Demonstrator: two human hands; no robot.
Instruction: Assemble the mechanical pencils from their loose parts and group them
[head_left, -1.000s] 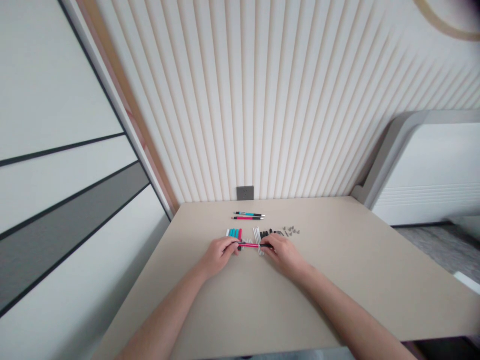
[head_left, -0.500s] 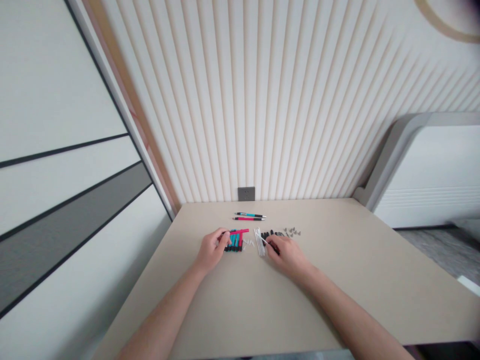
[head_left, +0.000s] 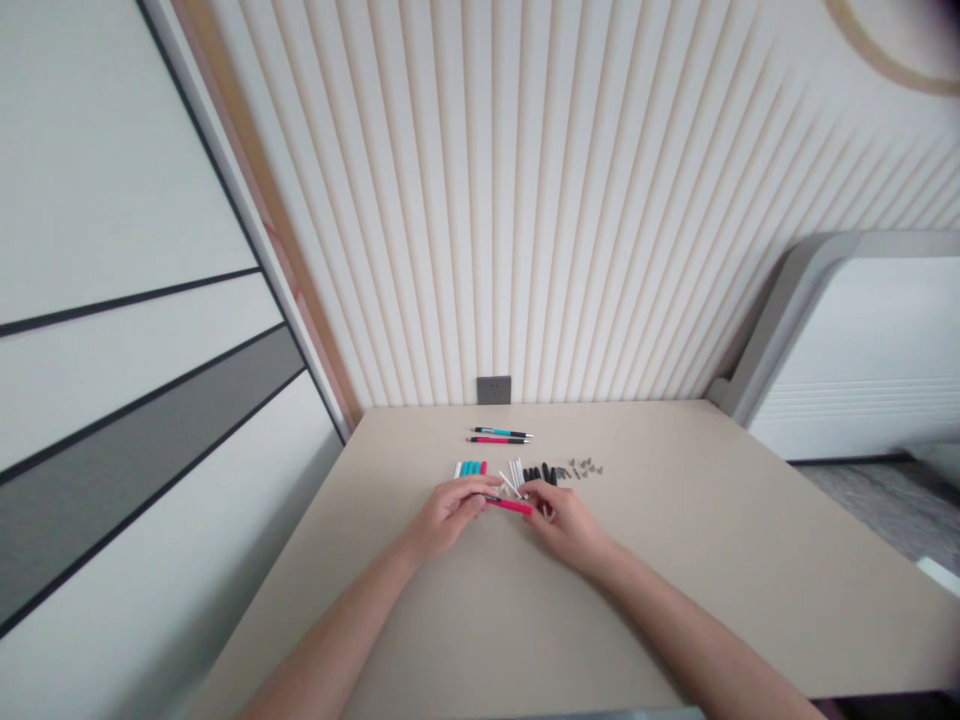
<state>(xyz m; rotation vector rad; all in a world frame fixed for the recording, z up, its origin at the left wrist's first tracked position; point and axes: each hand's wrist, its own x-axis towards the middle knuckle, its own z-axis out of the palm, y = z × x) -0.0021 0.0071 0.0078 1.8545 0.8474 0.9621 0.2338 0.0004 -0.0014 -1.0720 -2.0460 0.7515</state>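
Observation:
My left hand (head_left: 451,512) is closed on the dark end of a red pen barrel (head_left: 511,506), held above the table and pointing right. The barrel's free end reaches the fingertips of my right hand (head_left: 561,515). From those bent right fingers a thin white refill (head_left: 510,485) sticks out up and to the left; whether a black part is also in them is hidden. Behind my left hand lies a row of blue pen barrels (head_left: 471,467), partly covered by it. White refills (head_left: 517,470) and black grips (head_left: 541,472) lie just beyond my right hand.
Two whole pens, one blue (head_left: 502,432) and one red (head_left: 498,440), lie farther back. Small grey pieces (head_left: 586,466) are scattered right of the black grips. A ribbed wall with a dark socket (head_left: 493,390) stands behind the table (head_left: 465,620).
My left hand has brought the red barrel nearer to me and to the right. My right hand has shifted slightly, and the barrel's end now meets its fingers.

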